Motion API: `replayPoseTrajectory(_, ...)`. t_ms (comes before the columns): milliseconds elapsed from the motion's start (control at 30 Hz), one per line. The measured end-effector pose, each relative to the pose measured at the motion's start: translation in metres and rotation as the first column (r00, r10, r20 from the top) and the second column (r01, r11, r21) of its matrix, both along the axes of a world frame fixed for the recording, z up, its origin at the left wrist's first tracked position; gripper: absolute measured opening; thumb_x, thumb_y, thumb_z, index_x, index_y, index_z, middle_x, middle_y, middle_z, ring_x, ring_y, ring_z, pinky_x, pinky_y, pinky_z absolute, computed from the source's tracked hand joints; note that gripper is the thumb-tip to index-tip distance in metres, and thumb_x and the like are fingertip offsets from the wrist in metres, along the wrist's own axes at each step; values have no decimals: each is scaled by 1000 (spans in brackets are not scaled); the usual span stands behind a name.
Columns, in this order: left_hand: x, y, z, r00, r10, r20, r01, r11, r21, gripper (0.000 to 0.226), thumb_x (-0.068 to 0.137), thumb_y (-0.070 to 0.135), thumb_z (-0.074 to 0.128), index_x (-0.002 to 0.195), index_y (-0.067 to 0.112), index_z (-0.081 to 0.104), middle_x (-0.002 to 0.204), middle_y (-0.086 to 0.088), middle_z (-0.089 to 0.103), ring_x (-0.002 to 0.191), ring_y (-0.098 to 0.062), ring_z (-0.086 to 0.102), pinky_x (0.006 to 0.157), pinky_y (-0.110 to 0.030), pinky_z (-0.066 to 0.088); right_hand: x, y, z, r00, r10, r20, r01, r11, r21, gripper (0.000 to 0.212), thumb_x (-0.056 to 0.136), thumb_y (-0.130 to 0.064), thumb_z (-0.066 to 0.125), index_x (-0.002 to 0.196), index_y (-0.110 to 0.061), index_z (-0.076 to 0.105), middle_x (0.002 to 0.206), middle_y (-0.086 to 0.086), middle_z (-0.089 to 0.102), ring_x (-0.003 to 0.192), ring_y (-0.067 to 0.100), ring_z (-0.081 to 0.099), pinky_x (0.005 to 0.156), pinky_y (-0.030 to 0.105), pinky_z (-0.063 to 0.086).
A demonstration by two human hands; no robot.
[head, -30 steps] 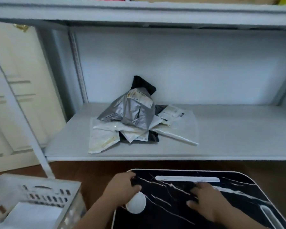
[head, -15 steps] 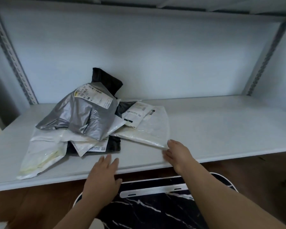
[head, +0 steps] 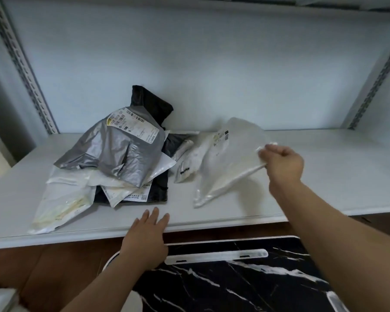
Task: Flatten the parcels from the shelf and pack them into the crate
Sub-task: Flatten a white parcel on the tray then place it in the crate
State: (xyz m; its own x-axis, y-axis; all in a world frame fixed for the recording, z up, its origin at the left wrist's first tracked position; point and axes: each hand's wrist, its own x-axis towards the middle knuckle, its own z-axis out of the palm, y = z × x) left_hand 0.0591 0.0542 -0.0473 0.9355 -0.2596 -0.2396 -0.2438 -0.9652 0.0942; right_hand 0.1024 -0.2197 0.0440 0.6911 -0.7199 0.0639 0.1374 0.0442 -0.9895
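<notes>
A pile of crumpled parcels lies on the white shelf [head: 324,176]: a silver bag [head: 113,152] with a label on top, a black bag [head: 151,104] behind it, and pale flat mailers [head: 63,199] at the front left. My right hand [head: 279,163] pinches the corner of a translucent white parcel [head: 225,163] and lifts that side off the shelf, right of the pile. My left hand [head: 149,235] rests with straight fingers on the shelf's front edge, just below the pile. The crate shows only as a blurred corner at bottom left.
A black marble-patterned tray table [head: 234,284] with a white handle slot sits below the shelf in front of me. Perforated shelf uprights [head: 20,64] stand at both back corners. Brown floor shows under the shelf at left.
My right hand went from touching the white parcel's corner to pinching it, then raised it and pulled it right, away from the pile. My left hand stayed at the shelf edge.
</notes>
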Motion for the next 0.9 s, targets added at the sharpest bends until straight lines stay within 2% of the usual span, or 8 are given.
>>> replayPoseTrajectory(133,-17,-6,7,992,121,-27,-124,959,-256,70,95,43,48,153,21,15,161,-3,12,148,-19,10,118,-32,13,-36,-23,59,993,-30,116,51,982,-180,36,81,9,56,75,-27,54,86,-7,60,67,5,55,60,15,44)
replayPoseTrajectory(267,-52,-24,24,954,277,-112,-284,725,-627,78,89,48,60,151,17,24,156,-1,29,142,-18,27,113,-30,24,-89,-38,76,994,-39,101,60,976,-209,37,85,6,53,74,-29,51,84,-9,54,63,13,50,56,22,42)
replayPoseTrajectory(433,-87,-27,60,883,354,-307,-424,327,-844,109,66,62,71,152,24,17,157,-2,26,142,-23,28,111,-37,28,-156,-47,78,988,156,6,-156,988,0,34,82,14,54,75,-19,54,72,4,57,51,11,55,44,17,47)
replayPoseTrajectory(567,-111,-10,78,868,373,-328,-451,313,-836,115,59,62,74,152,25,18,155,-2,29,139,-24,33,112,-41,30,-194,-49,68,886,457,-79,-421,864,277,29,84,16,49,79,-12,55,61,8,62,47,17,62,43,25,52)
replayPoseTrajectory(633,-126,0,78,873,276,-402,-479,340,-809,100,58,58,78,144,26,38,140,0,51,122,-22,55,101,-40,44,-205,-46,57,838,535,-108,-467,805,366,28,85,14,48,85,-13,55,68,10,64,52,19,65,47,27,55)
replayPoseTrajectory(700,-143,10,72,871,186,-455,-490,396,-777,62,65,57,79,118,28,63,110,1,72,96,-21,70,88,-43,54,-210,-41,37,842,525,-125,-441,804,399,29,86,12,52,99,-13,56,84,12,66,66,22,68,52,31,58)
replayPoseTrajectory(800,-160,19,50,829,245,-503,-558,311,-769,20,87,26,69,104,15,69,91,-5,75,82,-25,73,74,-41,58,-215,-29,-3,910,371,-186,-287,886,365,55,85,-3,67,134,-17,45,116,11,59,94,27,64,66,37,54)
replayPoseTrajectory(900,-174,28,18,768,361,-529,-629,272,-728,11,92,12,62,102,13,67,94,-9,73,81,-25,71,66,-36,58,-232,-8,-59,781,461,-422,-342,880,329,84,85,-30,71,151,-23,20,130,9,55,104,26,60,78,39,49)
